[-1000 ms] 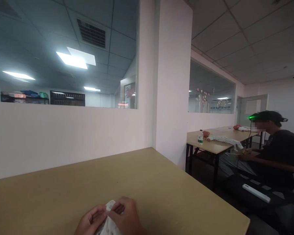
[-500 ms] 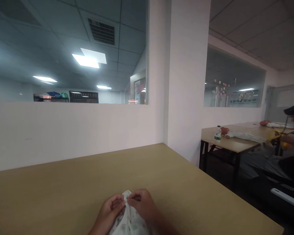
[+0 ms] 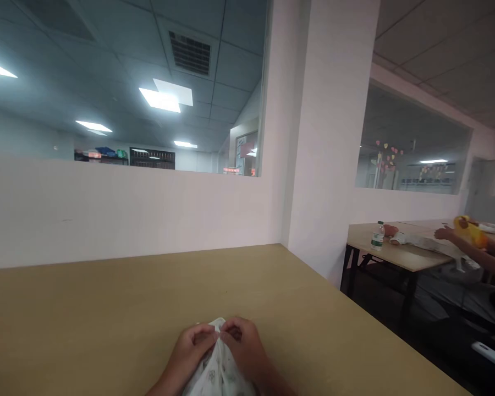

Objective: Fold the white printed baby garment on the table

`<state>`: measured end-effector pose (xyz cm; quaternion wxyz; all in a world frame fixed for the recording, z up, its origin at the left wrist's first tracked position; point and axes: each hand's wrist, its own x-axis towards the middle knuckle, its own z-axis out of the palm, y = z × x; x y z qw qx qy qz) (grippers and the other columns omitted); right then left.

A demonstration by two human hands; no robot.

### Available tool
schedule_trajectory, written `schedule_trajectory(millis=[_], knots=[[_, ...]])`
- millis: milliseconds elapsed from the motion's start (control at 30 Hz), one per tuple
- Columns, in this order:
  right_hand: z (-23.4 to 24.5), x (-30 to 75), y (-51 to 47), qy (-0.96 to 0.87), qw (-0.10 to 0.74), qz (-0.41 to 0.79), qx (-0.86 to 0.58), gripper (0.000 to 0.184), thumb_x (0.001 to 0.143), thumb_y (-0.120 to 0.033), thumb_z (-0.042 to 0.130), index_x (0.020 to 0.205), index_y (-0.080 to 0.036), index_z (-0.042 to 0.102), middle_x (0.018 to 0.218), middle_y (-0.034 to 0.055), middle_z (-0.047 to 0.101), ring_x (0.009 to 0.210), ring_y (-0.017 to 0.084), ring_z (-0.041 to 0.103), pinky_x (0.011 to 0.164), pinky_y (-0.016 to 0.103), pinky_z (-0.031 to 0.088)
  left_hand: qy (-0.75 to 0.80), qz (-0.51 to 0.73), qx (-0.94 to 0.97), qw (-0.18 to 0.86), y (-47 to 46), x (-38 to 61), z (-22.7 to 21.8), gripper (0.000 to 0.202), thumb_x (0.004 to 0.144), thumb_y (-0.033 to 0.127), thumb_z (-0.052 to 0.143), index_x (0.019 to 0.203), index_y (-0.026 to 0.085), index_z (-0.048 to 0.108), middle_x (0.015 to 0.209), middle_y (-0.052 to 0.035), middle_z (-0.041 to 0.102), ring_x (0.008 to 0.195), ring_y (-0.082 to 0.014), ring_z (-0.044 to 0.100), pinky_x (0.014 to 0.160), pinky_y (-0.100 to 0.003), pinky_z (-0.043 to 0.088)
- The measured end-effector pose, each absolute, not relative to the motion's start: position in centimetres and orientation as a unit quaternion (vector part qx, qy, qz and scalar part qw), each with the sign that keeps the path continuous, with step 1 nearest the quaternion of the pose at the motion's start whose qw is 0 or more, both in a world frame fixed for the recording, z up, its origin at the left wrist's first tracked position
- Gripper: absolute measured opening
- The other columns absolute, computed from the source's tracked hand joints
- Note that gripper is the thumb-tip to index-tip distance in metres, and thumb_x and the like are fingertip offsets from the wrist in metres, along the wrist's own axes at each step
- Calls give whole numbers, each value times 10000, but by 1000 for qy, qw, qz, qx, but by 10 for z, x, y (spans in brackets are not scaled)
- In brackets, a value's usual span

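Cloth (image 3: 218, 374), white with small faint print, gathered to a peak over the near part of the near table (image 3: 119, 319); whether its lower part rests on that tabletop cannot be told. Left hand (image 3: 190, 352): fingertips pinching the cloth at its peak, on the left side. Right hand (image 3: 245, 346): thumb and finger pinching the same peak from the right, fingertips just beside those of the left; both forearms over the near table.

Beyond the far edge of the near table: white wall (image 3: 127, 214) with large window (image 3: 206, 110) above; pillar (image 3: 330, 137) behind the table's far right corner. Right of the near table, well apart: second table (image 3: 396, 258), bearing a green-capped bottle (image 3: 377, 237); co-worker's hand (image 3: 443, 233) near a yellow item (image 3: 472, 234), details blurred.
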<state>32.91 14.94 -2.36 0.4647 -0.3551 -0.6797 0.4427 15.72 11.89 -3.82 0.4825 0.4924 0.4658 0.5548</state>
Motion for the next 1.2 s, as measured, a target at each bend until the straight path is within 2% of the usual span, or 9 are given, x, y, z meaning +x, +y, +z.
schedule_trajectory(millis=[167,267,367,533,633,733,833,967,1200], knots=[[-24,330,159,-667,460,473,-346,198,761,-313,695,839,-132,711,809,79,697,763,204,638,725,296,477,459,553,509,474,118,159,-34,672,632,685,835,895,81,703,770,-53,625,693,-154,542,624,-239,386],[-21,334,162,-658,435,516,-334,265,736,-363,740,838,-120,717,816,85,698,766,207,634,714,296,466,443,554,511,486,116,159,-33,627,656,655,841,882,89,689,760,-43,612,696,-142,540,626,-225,375],[-15,340,163,-663,398,547,-322,283,720,-388,763,784,-117,711,769,53,666,735,178,594,691,273,431,421,553,510,507,113,158,-31,576,681,615,848,880,99,684,750,-35,601,695,-129,532,636,-217,379],[-12,341,160,-658,373,570,-320,307,747,-416,726,794,-117,671,750,17,606,698,143,528,634,242,379,391,548,500,545,109,157,-26,525,688,553,867,893,108,679,789,-38,609,724,-125,544,670,-212,400],[-13,337,156,-664,389,546,-332,274,780,-395,676,796,-123,648,747,21,600,698,146,528,629,243,380,398,552,492,542,108,157,-25,520,681,551,869,873,103,687,767,-44,621,707,-126,548,667,-216,404],[-14,331,151,-685,439,468,-343,225,812,-360,646,807,-135,642,753,34,623,715,160,566,665,256,420,423,562,482,522,109,158,-25,535,664,575,868,845,101,696,745,-56,641,693,-137,561,653,-221,407],[-13,328,147,-703,457,424,-341,172,833,-317,622,839,-147,650,744,37,637,691,162,587,637,251,434,443,565,478,506,110,159,-26,578,644,624,857,834,100,702,749,-70,653,696,-153,576,642,-230,416],[-13,328,144,-704,457,427,-338,126,768,-255,641,815,-140,659,744,52,660,688,174,619,644,256,467,459,562,482,491,111,160,-26,610,615,660,853,810,103,699,760,-84,657,703,-170,584,638,-243,431],[-8,333,149,-706,421,458,-337,214,808,-355,628,789,-142,638,749,34,620,714,162,558,655,263,423,458,546,514,477,107,160,-24,594,691,671,792,859,108,701,803,-87,670,741,-179,594,668,-253,435]])
